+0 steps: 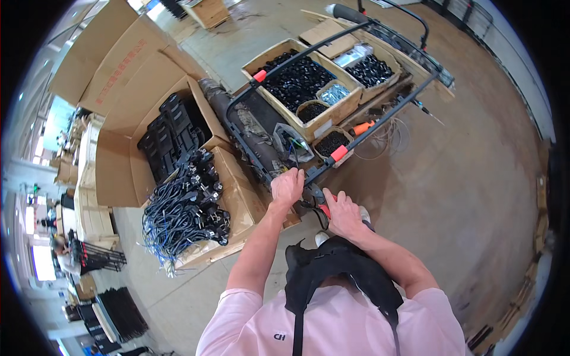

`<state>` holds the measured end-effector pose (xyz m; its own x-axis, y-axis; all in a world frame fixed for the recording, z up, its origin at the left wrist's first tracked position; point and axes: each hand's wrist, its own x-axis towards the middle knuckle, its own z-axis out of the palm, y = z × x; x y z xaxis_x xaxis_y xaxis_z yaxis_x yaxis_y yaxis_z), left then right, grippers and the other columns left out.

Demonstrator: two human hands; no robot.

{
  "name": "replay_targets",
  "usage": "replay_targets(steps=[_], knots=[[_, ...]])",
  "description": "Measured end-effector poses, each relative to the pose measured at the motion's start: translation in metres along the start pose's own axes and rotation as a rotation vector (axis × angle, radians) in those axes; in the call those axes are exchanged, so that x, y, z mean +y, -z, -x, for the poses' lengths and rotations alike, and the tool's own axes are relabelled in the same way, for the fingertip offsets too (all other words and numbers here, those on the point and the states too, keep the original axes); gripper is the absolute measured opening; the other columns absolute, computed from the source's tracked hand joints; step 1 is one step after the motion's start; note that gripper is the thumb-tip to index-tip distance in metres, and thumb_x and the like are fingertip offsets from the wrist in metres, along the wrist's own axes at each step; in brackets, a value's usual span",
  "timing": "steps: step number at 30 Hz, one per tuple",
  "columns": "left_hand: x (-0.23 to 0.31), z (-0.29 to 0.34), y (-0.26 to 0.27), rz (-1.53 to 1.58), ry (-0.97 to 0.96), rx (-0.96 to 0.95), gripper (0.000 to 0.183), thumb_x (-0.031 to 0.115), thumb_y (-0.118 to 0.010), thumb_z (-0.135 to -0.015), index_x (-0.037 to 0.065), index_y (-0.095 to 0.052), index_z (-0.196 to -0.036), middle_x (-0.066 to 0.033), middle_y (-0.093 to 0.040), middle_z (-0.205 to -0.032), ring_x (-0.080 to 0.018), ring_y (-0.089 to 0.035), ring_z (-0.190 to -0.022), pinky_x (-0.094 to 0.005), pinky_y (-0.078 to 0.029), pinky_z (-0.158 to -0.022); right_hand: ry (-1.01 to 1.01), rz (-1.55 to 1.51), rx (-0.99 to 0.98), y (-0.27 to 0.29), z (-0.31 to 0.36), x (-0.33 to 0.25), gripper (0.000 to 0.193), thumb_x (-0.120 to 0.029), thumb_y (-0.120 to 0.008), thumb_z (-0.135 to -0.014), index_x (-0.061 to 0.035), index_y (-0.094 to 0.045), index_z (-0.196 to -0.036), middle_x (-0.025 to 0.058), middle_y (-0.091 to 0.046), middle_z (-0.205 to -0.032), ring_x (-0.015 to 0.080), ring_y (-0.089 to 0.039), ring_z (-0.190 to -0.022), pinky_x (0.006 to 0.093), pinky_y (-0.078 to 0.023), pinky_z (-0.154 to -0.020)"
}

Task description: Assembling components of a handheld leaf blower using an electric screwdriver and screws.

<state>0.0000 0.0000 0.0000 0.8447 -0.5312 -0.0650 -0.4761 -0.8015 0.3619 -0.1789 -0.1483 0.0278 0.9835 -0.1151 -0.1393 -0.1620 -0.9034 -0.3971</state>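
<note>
My left hand (288,187) is closed at the near corner of a black tubular frame (356,144); what its fingers grip is hidden. Just to the right, my right hand (344,215) is wrapped round red-handled pliers (325,209), their dark jaws close to the left hand. A black cord (321,221) loops below the tool. Red clips (338,154) sit on the frame's tubes, which lie across the workbench.
Wooden crates (350,102) of small black parts stand beyond, with a small tub (331,142) and an orange-handled tool (362,127) nearer. Left, a carton (116,166) holds black plastic panels (172,133); bundled plug cords (187,204) lie on another box (237,190).
</note>
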Motion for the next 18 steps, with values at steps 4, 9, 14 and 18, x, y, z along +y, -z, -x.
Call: replay_targets(steps=[4, 9, 14, 18], knots=[[-0.001, 0.001, -0.002, 0.040, -0.015, 0.087, 0.041, 0.037, -0.048, -0.108, 0.005, -0.063, -0.088, -0.0210, -0.072, -0.088, -0.0430, -0.070, -0.085, -0.0537, -0.053, -0.077, -0.066, -0.010, 0.085, -0.008, 0.006, -0.023, 0.083, -0.009, -0.074, -0.077, -0.0054, -0.041, -0.153, 0.0238, -0.055, -0.106, 0.0413, -0.065, -0.092, 0.0494, -0.058, -0.075], [-0.008, 0.002, -0.009, 0.077, 0.027, 0.130, 0.045, 0.043, -0.044, -0.109, 0.007, -0.063, -0.089, -0.0227, -0.071, -0.084, -0.0467, -0.069, -0.084, -0.0582, -0.052, -0.075, -0.139, 0.094, 0.058, -0.020, 0.006, -0.048, 0.088, -0.010, -0.075, -0.075, -0.0015, -0.039, -0.154, 0.0230, -0.055, -0.106, 0.0386, -0.066, -0.092, 0.0454, -0.060, -0.073], [-0.005, 0.001, -0.013, 0.051, 0.036, 0.150, 0.041, 0.037, -0.049, -0.107, 0.006, -0.064, -0.086, -0.0212, -0.072, -0.082, -0.0443, -0.070, -0.080, -0.0561, -0.053, -0.072, -0.157, 0.185, 0.100, -0.025, 0.004, -0.048, 0.077, -0.017, -0.074, -0.081, -0.0034, -0.043, -0.151, 0.0199, -0.058, -0.105, 0.0350, -0.068, -0.092, 0.0441, -0.060, -0.070], [-0.007, 0.002, -0.014, 0.050, 0.063, 0.143, 0.041, 0.038, -0.050, -0.107, 0.006, -0.064, -0.086, -0.0221, -0.072, -0.083, -0.0440, -0.071, -0.081, -0.0559, -0.053, -0.073, -0.158, 0.104, 0.055, -0.012, -0.001, -0.042, 0.073, -0.016, -0.073, -0.081, -0.0034, -0.045, -0.147, 0.0219, -0.059, -0.106, 0.0375, -0.068, -0.093, 0.0467, -0.060, -0.072]])
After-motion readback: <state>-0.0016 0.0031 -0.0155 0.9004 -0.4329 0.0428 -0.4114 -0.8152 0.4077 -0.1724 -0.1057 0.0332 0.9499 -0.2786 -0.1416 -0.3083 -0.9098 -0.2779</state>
